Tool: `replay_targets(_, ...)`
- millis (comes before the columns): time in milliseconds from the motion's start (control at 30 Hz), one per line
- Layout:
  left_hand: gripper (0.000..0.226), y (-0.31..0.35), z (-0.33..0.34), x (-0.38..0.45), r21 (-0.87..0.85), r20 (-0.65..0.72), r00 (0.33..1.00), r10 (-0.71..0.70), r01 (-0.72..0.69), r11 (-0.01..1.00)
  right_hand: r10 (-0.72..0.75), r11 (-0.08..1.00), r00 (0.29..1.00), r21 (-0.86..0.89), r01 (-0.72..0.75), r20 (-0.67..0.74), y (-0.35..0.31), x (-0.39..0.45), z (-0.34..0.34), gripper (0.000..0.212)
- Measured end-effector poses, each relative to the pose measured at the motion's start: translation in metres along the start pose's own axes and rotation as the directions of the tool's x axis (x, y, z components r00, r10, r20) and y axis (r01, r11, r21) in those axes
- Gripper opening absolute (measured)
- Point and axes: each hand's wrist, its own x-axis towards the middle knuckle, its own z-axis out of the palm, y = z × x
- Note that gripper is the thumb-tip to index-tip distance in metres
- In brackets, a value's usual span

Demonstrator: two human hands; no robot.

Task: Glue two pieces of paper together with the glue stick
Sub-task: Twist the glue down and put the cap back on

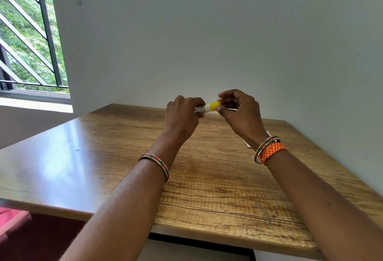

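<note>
From the head camera we see both hands raised above the far part of the wooden worktop. Our left hand is closed around the white body of the glue stick, held level. Our right hand pinches its yellow cap with thumb and fingertips. A sliver of white paper shows behind the right wrist.

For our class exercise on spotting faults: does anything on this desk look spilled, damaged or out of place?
Nothing stands out. The left hand and right hand hold the glue stick level above the wooden table, right fingers on its yellow cap. White paper peeks out behind the right wrist, mostly hidden. No spill or damage shows.
</note>
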Motion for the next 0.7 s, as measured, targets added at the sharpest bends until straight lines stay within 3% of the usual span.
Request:
replay_targets(200,0.027,0.001,-0.001,0.0,-0.017,-0.007,0.999,0.046,-0.047,0.999,-0.014,1.0,1.0,-0.025,0.014,0.001,0.001,-0.001,-0.001,0.022)
replay_targets(433,0.017,0.008,0.006,0.005,-0.459,-0.034,0.999,0.003,-0.018,0.888,0.082,0.995,0.996,0.045,-0.084,0.029,0.007,-0.002,0.001,0.016)
replay_targets(567,0.014,-0.011,0.024,-0.002,-0.517,0.213,0.962,-0.173,0.261,0.815,0.205,0.978,0.958,-0.08,-0.193,0.202,0.021,-0.016,0.016,0.019)
replay_targets(700,0.027,-0.016,0.036,-0.011,-0.334,0.458,0.863,-0.214,0.391,0.858,0.246,0.965,0.924,-0.161,-0.207,0.291,0.025,-0.017,0.017,0.012)
